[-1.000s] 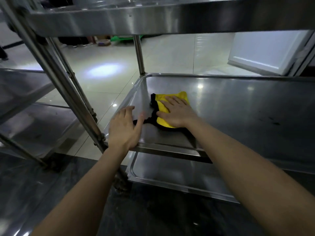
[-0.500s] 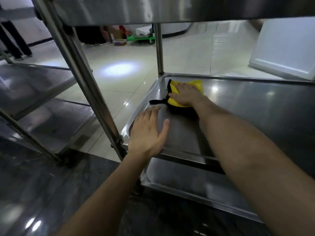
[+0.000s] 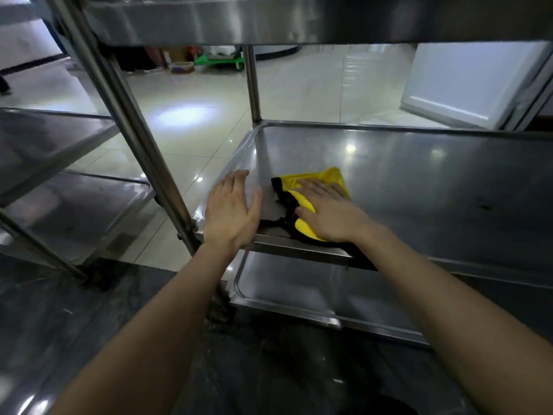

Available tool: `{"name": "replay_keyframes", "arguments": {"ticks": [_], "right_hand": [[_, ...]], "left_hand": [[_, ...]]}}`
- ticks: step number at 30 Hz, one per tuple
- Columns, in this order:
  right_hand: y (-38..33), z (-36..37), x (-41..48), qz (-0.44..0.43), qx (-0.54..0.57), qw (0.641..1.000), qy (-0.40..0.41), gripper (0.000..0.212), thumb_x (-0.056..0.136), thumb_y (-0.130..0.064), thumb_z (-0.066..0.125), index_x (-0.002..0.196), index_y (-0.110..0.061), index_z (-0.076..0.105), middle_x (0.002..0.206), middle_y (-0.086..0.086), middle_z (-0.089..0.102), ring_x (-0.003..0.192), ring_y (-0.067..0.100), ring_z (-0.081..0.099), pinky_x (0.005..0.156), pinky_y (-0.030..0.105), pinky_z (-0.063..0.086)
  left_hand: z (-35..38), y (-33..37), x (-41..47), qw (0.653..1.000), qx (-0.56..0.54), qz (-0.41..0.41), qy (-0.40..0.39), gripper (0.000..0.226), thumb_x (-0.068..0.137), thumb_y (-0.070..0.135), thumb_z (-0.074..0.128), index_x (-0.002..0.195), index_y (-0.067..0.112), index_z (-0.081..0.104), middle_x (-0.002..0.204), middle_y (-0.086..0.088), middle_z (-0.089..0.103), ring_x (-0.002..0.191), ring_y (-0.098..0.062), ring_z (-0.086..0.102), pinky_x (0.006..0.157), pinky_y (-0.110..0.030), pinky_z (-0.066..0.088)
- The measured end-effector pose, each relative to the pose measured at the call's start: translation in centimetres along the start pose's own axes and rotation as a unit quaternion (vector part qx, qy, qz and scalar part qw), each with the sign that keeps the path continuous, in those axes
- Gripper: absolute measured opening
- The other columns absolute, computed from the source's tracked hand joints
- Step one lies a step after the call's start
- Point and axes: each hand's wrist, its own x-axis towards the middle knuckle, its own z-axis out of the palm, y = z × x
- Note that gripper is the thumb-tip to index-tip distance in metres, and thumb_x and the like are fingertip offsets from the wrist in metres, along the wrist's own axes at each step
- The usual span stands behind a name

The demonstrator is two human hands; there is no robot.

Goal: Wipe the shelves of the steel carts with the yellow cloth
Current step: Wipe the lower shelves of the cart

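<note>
- Two bare hands are in view, both on the middle shelf (image 3: 419, 187) of the nearer steel cart.
- One yellow cloth (image 3: 315, 178), edged in black, lies bunched on that shelf close to its near left corner.
- The right hand (image 3: 329, 214) lies flat on top of the cloth. Its fingers are straight and slightly fanned, pressing down without curling round anything.
- A yellow strip shows just past the right fingertips, and another patch shows under the right thumb. The black edging trails off on the thumb side.
- The left hand (image 3: 232, 209) lies palm-down on bare steel at the shelf's near left corner. Its four fingers are straight and close together, the thumb is spread wide, and it holds nothing.
- The left thumb points toward the cloth's black edge. The two are very near, but I cannot tell if they touch.
- Three shelves of this cart are visible: the top shelf (image 3: 299, 19) above the fingers, the middle one under them, and the lower shelf (image 3: 299, 289) beneath the wrists.
- Two of its upright posts show: the near post (image 3: 128, 124) just left of the left fingers, and the far post (image 3: 253, 85) beyond the fingertips.
- A second cart stands well left of the left hand, with two shelves visible: an upper one (image 3: 45, 139) and a lower one (image 3: 74, 205).
- One white panel (image 3: 469, 82) leans far beyond the right fingertips, to the right.
- One green trolley (image 3: 218, 59) sits far off on the pale tiled floor (image 3: 299, 85).
</note>
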Motion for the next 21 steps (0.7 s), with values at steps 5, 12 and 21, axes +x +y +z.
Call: {"name": "replay_keyframes", "arguments": {"ticks": [5, 12, 21], "right_hand": [[9.6, -3.1, -8.3, 0.118, 0.002, 0.993, 0.025, 0.059, 0.111, -0.042, 0.043, 0.166, -0.027, 0.029, 0.177, -0.003, 0.014, 0.164, 0.015, 0.008, 0.132, 0.040, 0.003], [11.5, -2.8, -10.6, 0.189, -0.036, 0.979, 0.063, 0.074, 0.102, -0.070, 0.034, 0.167, -0.036, 0.023, 0.177, 0.002, 0.013, 0.164, 0.025, 0.008, 0.132, 0.050, 0.005], [11.8, -2.3, -10.7, 0.174, -0.015, 0.982, 0.071, 0.076, 0.096, -0.072, 0.031, 0.164, -0.039, 0.030, 0.177, -0.001, 0.014, 0.164, 0.022, 0.008, 0.132, 0.050, 0.004]], "left_hand": [[0.0, 0.0, 0.2, 0.999, 0.040, 0.001, -0.014, 0.066, 0.107, 0.059, 0.025, 0.155, 0.019, 0.047, 0.158, -0.010, 0.054, 0.148, -0.030, 0.047, 0.127, -0.053, 0.034], [0.5, 6.1, -1.0, 0.998, 0.055, 0.023, -0.029, 0.069, 0.106, 0.061, 0.020, 0.150, 0.018, 0.053, 0.156, -0.012, 0.054, 0.147, -0.033, 0.046, 0.127, -0.051, 0.030], [7.1, 18.1, -3.1, 0.994, 0.021, 0.061, -0.093, 0.068, 0.111, 0.054, 0.019, 0.165, 0.017, 0.037, 0.173, -0.012, 0.034, 0.163, -0.029, 0.023, 0.133, -0.052, 0.013]]}}
